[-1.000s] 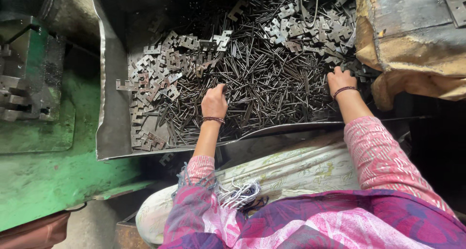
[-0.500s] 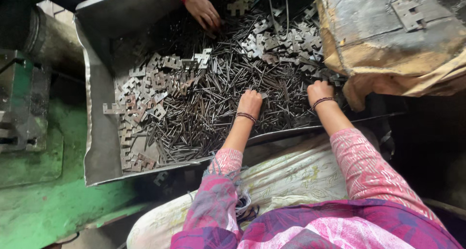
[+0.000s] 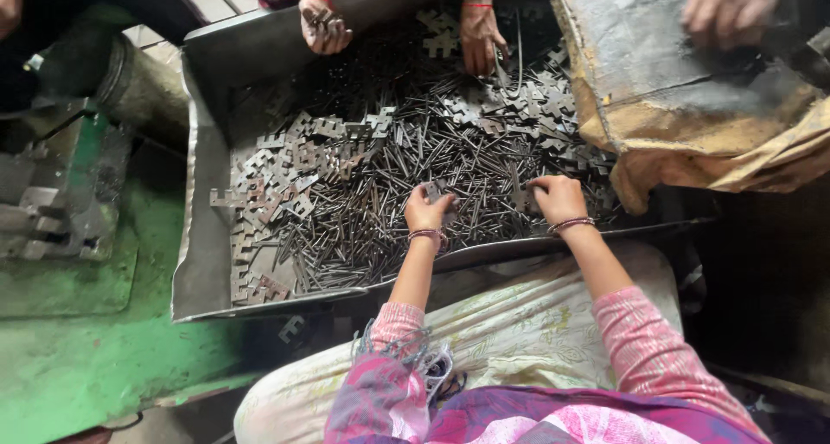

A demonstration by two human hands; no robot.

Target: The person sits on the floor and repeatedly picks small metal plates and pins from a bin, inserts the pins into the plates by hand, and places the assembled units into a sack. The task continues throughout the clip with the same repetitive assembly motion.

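A grey metal tray (image 3: 201, 236) holds a heap of thin dark metal strips (image 3: 389, 210) and flat cross-shaped metal plates (image 3: 285, 180). My left hand (image 3: 427, 210) rests on the heap near the tray's front edge, fingers closed around a small cross-shaped plate. My right hand (image 3: 558, 197) lies a little to the right, fingers curled into the pile on metal pieces. Both wrists wear bangles, both sleeves are pink. What the right fingers grip is partly hidden.
Two hands of another person (image 3: 324, 25) (image 3: 478, 33) work at the tray's far side. A third person's hand (image 3: 731, 7) rests on a worn brown sack-covered block (image 3: 692, 107) at the right. A green machine (image 3: 60, 202) stands at the left. A pale sack (image 3: 519, 323) lies on my lap.
The view has shifted, so the tray's far side and other people's hands now show. My left hand has picked up a cross-shaped plate; my right hand stays in the pile.
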